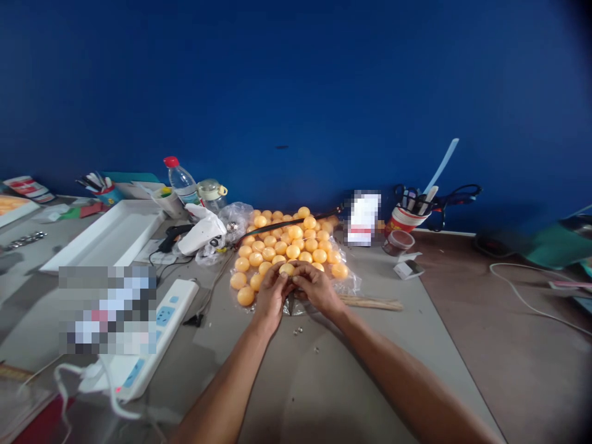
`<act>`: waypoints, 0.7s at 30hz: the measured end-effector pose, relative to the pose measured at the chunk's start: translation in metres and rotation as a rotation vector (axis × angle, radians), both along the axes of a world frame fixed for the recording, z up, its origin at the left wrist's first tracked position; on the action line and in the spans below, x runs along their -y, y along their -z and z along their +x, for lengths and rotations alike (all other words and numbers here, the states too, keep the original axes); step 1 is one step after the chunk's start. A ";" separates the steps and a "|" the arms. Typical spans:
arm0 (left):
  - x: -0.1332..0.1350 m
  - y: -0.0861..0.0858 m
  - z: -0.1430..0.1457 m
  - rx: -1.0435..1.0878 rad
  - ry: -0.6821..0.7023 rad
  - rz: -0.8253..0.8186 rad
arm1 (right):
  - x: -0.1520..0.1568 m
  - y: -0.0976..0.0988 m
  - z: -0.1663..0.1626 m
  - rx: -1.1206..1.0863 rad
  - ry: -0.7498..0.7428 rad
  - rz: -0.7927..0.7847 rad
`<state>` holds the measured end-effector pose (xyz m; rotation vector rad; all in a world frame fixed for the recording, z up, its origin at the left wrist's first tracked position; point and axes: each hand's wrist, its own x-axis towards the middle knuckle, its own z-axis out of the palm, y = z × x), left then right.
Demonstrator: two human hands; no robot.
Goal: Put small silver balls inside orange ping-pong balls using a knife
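Note:
Both hands meet in front of a pile of orange balls (293,251) that look like table tennis balls. My left hand (271,297) and my right hand (319,288) pinch one yellowish ball (287,269) between their fingertips. The fingers cover its lower part, and any small piece pressed against it is hidden. Below the fingers a dark pointed thing (291,305) shows, too small to name. On the grey table, small shiny bits (298,331) lie just in front of the hands. The pile rests on clear plastic (349,283).
A bundle of thin sticks (372,302) lies to the right. Leftward are a power strip (161,336) with cables, a white tray (108,234), a glue gun (173,239) and a bottle (180,182). A cup of tools (407,219) stands at right, before the blue wall (296,92).

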<state>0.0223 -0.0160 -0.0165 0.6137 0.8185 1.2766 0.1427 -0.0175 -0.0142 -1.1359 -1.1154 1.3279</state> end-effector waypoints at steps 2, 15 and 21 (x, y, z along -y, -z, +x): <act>0.000 0.000 0.000 -0.015 -0.004 0.001 | 0.000 0.001 0.001 0.028 0.006 0.017; 0.001 0.011 -0.001 -0.156 -0.010 0.106 | 0.001 0.000 0.000 0.058 0.023 0.005; 0.003 0.009 0.000 -0.182 -0.010 0.150 | 0.000 0.002 -0.001 0.127 0.060 0.009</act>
